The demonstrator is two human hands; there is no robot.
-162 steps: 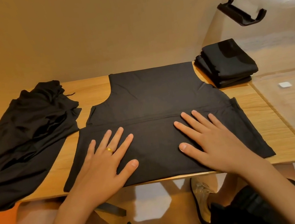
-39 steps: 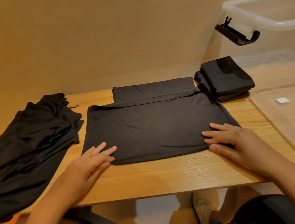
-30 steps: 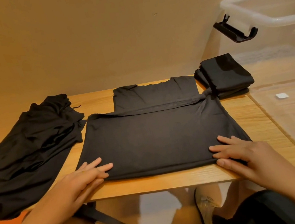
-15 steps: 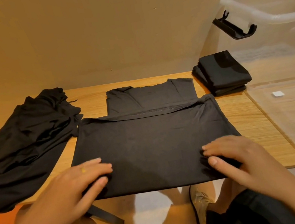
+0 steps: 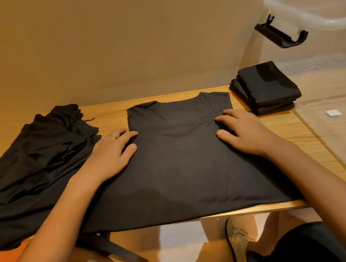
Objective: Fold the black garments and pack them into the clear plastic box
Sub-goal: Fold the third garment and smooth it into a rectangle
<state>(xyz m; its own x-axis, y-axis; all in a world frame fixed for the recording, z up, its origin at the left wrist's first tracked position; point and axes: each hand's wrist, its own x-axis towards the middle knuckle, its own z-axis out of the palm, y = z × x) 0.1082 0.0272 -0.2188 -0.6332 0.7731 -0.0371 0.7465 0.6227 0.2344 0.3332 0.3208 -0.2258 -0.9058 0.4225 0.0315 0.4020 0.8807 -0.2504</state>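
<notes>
L hand point(image 5: 112, 158) & R hand point(image 5: 247, 133) on black top point(image 5: 181, 170), fingers together, grip unclear; box point(image 5: 313, 18) cut off

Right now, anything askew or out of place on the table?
Nothing spilled or damaged. Only oddity: the unfolded black pile appears to overhang the table at its near left corner and might slide off. The garment being folded lies flat.
</notes>
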